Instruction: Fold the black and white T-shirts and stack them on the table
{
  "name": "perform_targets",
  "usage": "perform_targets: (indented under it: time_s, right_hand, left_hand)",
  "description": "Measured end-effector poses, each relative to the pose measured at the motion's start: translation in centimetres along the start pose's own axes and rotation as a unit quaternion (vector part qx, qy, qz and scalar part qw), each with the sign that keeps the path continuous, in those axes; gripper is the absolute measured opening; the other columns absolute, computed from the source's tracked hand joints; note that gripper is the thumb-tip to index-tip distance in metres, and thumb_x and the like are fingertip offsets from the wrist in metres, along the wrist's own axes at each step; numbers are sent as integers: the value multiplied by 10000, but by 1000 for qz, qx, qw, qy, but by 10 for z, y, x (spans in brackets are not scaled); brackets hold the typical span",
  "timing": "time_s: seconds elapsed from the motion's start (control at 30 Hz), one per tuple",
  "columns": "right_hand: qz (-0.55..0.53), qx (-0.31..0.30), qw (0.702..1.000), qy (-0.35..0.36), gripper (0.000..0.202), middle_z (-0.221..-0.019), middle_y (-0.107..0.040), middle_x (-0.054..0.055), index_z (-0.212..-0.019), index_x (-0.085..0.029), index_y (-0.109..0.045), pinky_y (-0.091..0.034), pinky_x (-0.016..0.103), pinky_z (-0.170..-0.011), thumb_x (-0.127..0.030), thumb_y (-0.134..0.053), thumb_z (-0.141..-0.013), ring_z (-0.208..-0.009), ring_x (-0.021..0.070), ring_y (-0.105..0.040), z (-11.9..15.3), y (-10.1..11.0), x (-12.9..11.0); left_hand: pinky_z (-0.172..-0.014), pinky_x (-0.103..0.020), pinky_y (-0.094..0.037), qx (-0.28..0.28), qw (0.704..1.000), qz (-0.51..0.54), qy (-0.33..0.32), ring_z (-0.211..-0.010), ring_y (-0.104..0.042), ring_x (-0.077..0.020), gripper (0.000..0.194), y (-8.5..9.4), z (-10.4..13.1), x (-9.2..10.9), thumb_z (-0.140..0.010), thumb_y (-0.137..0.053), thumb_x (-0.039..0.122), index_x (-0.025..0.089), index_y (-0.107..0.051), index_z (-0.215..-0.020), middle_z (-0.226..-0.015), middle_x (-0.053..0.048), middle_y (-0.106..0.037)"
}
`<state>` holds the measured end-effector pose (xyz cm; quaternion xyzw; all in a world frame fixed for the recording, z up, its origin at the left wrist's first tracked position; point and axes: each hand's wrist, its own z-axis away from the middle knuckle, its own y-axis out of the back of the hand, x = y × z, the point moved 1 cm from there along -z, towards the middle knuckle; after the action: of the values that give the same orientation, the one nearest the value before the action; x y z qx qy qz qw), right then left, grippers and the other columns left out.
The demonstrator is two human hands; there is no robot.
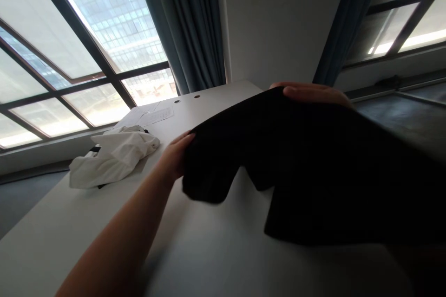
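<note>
A black garment hangs above the white table, stretched between my two hands. Too dark to show its details, the cloth spreads to the right edge of the view, so I cannot make out which kind of garment it is. My left hand is closed on its left end, the thumb at the upper corner. Over the top edge, farther right, lie the fingers of my right hand, gripping the cloth; the rest of that hand and its arm are hidden behind the fabric. Its lower edge hangs unevenly and is blurred.
A crumpled white cloth item with dark parts lies on the table's left side. Sheets of paper rest near the far edge, beside two small round holes in the tabletop. Windows, blue curtains and a wall pillar stand behind.
</note>
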<state>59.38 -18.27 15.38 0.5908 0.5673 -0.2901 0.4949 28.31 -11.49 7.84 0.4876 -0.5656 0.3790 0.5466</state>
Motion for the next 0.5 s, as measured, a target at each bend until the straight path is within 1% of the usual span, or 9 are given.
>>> perform_targets:
  time_s: [0.07,0.1,0.17,0.23,0.27,0.3,0.4,0.43,0.5]
  right_hand:
    - [-6,-1,999,-48,297,-816,-658,17,-974,-273,-652,-583,394,-769,-565,-655,-920,-744,210,-665,-11,28,15]
    - [34,-19,997,-69,321,-849,-691,33,-979,-264,-680,-578,410,-796,-575,-686,-896,-790,231,-685,-19,38,25]
    - [162,-60,981,-91,380,-881,-736,66,-959,-239,-722,-563,434,-821,-599,-737,-839,-851,275,-706,-36,50,48]
    - [273,-96,953,-89,427,-987,-772,93,-1049,-231,-754,-554,447,-855,-589,-757,-815,-910,298,-718,-48,51,67]
    - [311,-117,940,-82,450,-1058,-780,103,-1104,-237,-761,-553,444,-864,-584,-751,-817,-942,303,-721,-51,48,74]
    - [337,-145,928,-74,468,-1127,-780,107,-1156,-247,-764,-554,437,-868,-578,-741,-825,-975,305,-723,-51,42,80]
    - [361,-264,892,-64,506,-1236,-769,99,-1243,-278,-763,-559,404,-860,-540,-752,-811,-1054,310,-723,-43,15,91]
    - [367,-303,877,-72,526,-1236,-770,98,-1254,-279,-765,-559,399,-853,-512,-778,-782,-1058,314,-724,-39,5,95]
    - [391,-349,847,-95,570,-1219,-774,101,-1260,-272,-770,-556,403,-846,-445,-818,-718,-1049,324,-728,-34,-11,103]
  left_hand:
    - [-724,-370,-580,-5,995,-99,-8,-785,-695,-246,409,23,2,14,-860,-697,611,227,-708,-1001,-844,-36,-714]
    - [-743,-383,-579,-7,983,-181,-18,-792,-692,-255,389,29,2,17,-881,-676,607,231,-708,-974,-828,-33,-709]
    - [-841,-428,-570,9,931,-360,-58,-863,-692,-279,290,31,2,15,-925,-644,524,245,-703,-975,-864,-36,-717]
    - [-969,-473,-530,14,865,-486,-127,-1000,-682,-302,194,22,3,5,-938,-638,410,258,-700,-1041,-1010,-59,-732]
    - [-1004,-473,-512,-16,842,-515,-159,-1050,-673,-301,190,14,5,-1,-941,-640,378,266,-698,-1084,-1081,-66,-728]
    - [-1012,-455,-508,-76,828,-526,-180,-1074,-669,-292,204,5,8,-8,-947,-648,370,276,-696,-1121,-1129,-65,-722]
    - [-950,-401,-529,-293,779,-524,-179,-1048,-688,-274,280,-21,20,-27,-937,-712,440,295,-705,-1176,-1146,-54,-717]
    - [-941,-401,-529,-329,762,-530,-174,-1047,-690,-281,315,-27,23,-31,-927,-732,463,291,-711,-1190,-1149,-60,-712]
    - [-947,-414,-520,-347,738,-549,-184,-1050,-687,-295,300,-35,27,-36,-944,-721,467,276,-726,-1175,-1142,-74,-699]
